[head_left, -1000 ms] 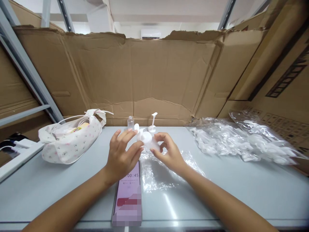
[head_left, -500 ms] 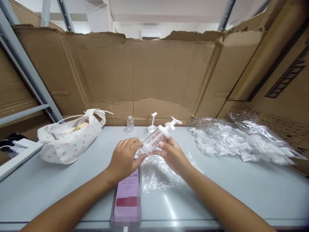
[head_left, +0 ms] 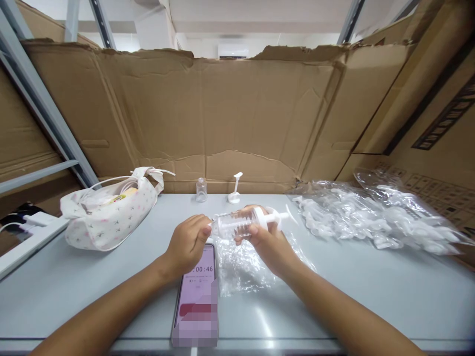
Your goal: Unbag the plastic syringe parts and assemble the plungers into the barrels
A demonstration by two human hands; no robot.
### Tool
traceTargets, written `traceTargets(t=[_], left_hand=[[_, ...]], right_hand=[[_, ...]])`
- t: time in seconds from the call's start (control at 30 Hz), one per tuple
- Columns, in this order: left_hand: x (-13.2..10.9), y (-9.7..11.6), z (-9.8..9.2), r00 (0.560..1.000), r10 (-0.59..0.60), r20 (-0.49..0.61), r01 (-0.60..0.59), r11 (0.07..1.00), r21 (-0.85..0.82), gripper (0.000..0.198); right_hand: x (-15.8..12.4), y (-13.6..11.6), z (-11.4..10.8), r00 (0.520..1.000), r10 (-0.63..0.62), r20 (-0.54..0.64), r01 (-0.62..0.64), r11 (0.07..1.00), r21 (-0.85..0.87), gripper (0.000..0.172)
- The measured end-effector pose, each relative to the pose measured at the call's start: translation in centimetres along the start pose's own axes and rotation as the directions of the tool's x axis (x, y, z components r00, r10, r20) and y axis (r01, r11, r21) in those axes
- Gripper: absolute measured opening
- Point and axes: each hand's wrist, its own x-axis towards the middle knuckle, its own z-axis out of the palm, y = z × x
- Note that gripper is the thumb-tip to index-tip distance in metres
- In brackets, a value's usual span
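My right hand [head_left: 269,240] is wrapped round a clear ribbed bottle [head_left: 235,225] with a white collar and a white pump-like plunger [head_left: 278,216] pointing right. The bottle lies roughly level above the table. At its left end my left hand [head_left: 190,242] is closed, thumb against the curled fingers; what it pinches there is mostly hidden. Beneath the bottle is a crumpled clear plastic bag [head_left: 243,272]. A phone [head_left: 196,296] showing a timer lies below my left hand.
Against the cardboard wall [head_left: 222,109] stand a small clear bottle [head_left: 201,190] and a white stemmed part [head_left: 234,197]. A patterned cloth bag [head_left: 107,217] and a power strip [head_left: 33,242] are at left. Plastic bags of white parts [head_left: 349,212] lie at right.
The bottle has swung from a slant to nearly level. My right hand now wraps further round it, and my left fingers have curled more tightly at its left end.
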Motion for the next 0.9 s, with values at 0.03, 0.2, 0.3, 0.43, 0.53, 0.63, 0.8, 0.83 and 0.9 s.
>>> traceTargets(t=[0.03,0.2,0.3,0.43,0.53,0.63,0.8,0.83,0.9], left_hand=[[0.11,0.04,-0.16,0.996,-0.073,0.056,0.079,0.99,-0.117,0.047],[0.7,-0.08,-0.3,0.939,-0.244,0.241,0.324,0.862,-0.391,0.051],[0.82,-0.16,-0.14,0.964,-0.235,0.123,0.265,0.875,-0.405,0.031],[0.79,-0.14,-0.33,0.98,-0.187,0.066,0.199,0.932,-0.302,0.019],[0.77,-0.34,-0.52,0.973,-0.201,0.114,0.227,0.922,-0.315,0.032],[0.88,-0.75,-0.39,0.947,-0.272,0.169,0.319,0.853,-0.413,0.051],[1.05,-0.8,0.02,0.965,-0.254,0.071,0.254,0.825,-0.505,0.026],[1.07,-0.71,0.03,0.967,-0.248,0.056,0.241,0.828,-0.507,0.025],[1.09,-0.57,-0.07,0.966,-0.249,0.062,0.247,0.834,-0.493,0.026]], right_hand=[[-0.03,0.05,-0.14,0.999,-0.025,0.026,0.025,1.0,-0.014,0.033],[0.3,0.29,-0.72,0.998,-0.037,0.046,0.041,0.997,-0.072,0.032],[0.59,0.25,-0.7,1.0,-0.011,-0.011,0.011,0.998,-0.06,0.032],[0.73,0.14,-0.64,1.0,0.018,-0.012,-0.018,1.0,-0.023,0.03],[0.57,0.11,-0.67,0.999,-0.004,0.038,0.005,1.0,-0.027,0.03],[0.39,0.11,-0.7,0.994,-0.031,0.103,0.038,0.997,-0.067,0.033],[0.67,0.17,-0.89,0.998,-0.02,0.057,0.023,0.999,-0.047,0.032],[0.78,0.18,-0.96,0.999,-0.021,0.042,0.023,0.999,-0.036,0.032],[0.95,0.17,-1.08,1.0,-0.019,0.019,0.019,0.999,-0.032,0.033]])
